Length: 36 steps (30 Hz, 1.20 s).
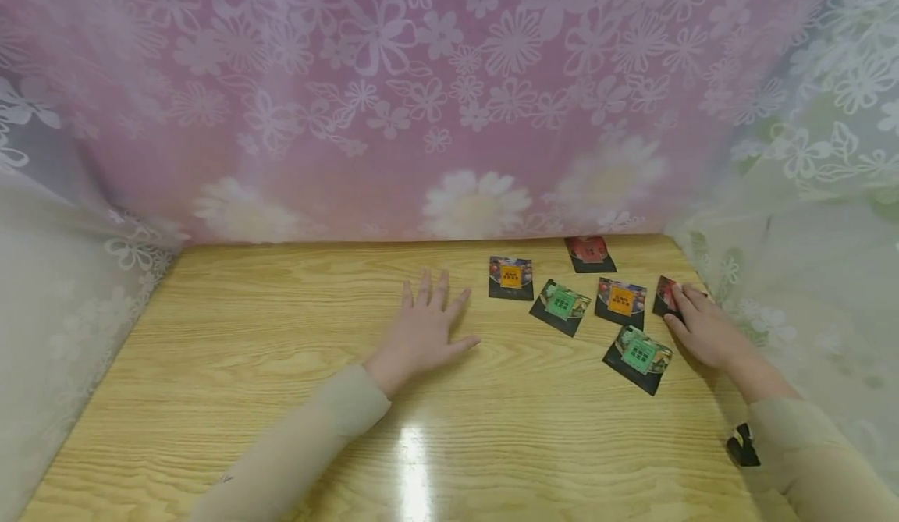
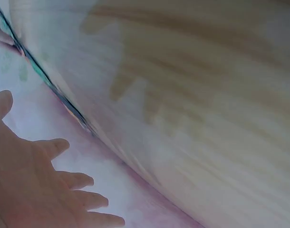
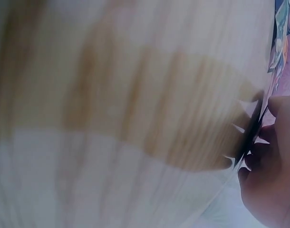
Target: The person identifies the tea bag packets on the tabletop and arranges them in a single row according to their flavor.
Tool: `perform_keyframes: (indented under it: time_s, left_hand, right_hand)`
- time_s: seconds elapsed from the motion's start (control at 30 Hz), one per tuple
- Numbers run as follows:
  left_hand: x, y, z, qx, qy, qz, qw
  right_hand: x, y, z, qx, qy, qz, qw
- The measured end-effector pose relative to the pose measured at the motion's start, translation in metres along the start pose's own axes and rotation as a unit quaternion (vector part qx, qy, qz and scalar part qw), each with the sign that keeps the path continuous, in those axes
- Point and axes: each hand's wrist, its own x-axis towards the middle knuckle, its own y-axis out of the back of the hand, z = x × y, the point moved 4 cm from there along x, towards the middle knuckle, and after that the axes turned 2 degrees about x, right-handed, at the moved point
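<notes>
My right hand (image 1: 709, 335) is at the right edge of the table, its fingers and thumb pinching a red-and-black packet (image 1: 663, 296). In the right wrist view, the curled fingers (image 3: 266, 147) meet that packet's dark edge at table level. My left hand (image 1: 417, 339) is spread with straight fingers above the table left of the packets, holding nothing. Left of the right hand lie an orange-labelled packet (image 1: 621, 301) and a green-labelled packet (image 1: 638, 356). Farther left are another green-labelled packet (image 1: 560, 307) and an orange-labelled packet (image 1: 510, 278).
Another red packet (image 1: 591, 253) lies at the table's back edge, by the pink floral curtain (image 1: 379, 116). Pale curtains (image 1: 829, 272) hang along both sides. A small black object (image 1: 743, 445) is at the right edge, beside the right sleeve. Wood-grain table (image 1: 232, 335) extends leftward.
</notes>
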Motion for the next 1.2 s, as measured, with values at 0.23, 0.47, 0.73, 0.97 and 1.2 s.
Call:
perform_keyframes:
  time_s: [0.23,0.47,0.73,0.97,1.2]
  left_hand:
    - [0.021,-0.002,0.037,0.027,-0.049,0.006,0.9984]
    - [0.045,-0.002,0.071,0.047,-0.085,0.000,0.9952]
    - [0.074,-0.008,0.106,0.095,-0.121,0.000,0.9881]
    - [0.091,-0.015,0.126,0.132,-0.144,-0.018,0.9805]
    - [0.097,-0.023,0.134,0.132,-0.159,-0.056,0.9768]
  right_hand:
    - [0.000,-0.001,-0.001,0.008,0.012,0.013,1.000]
    - [0.000,-0.002,0.000,0.019,0.008,0.003,1.000]
    - [0.001,-0.004,0.004,0.026,0.014,0.015,0.999]
    - [0.002,-0.006,0.007,0.024,0.017,0.018,0.999]
    - [0.002,-0.007,0.007,0.023,0.016,0.017,0.999]
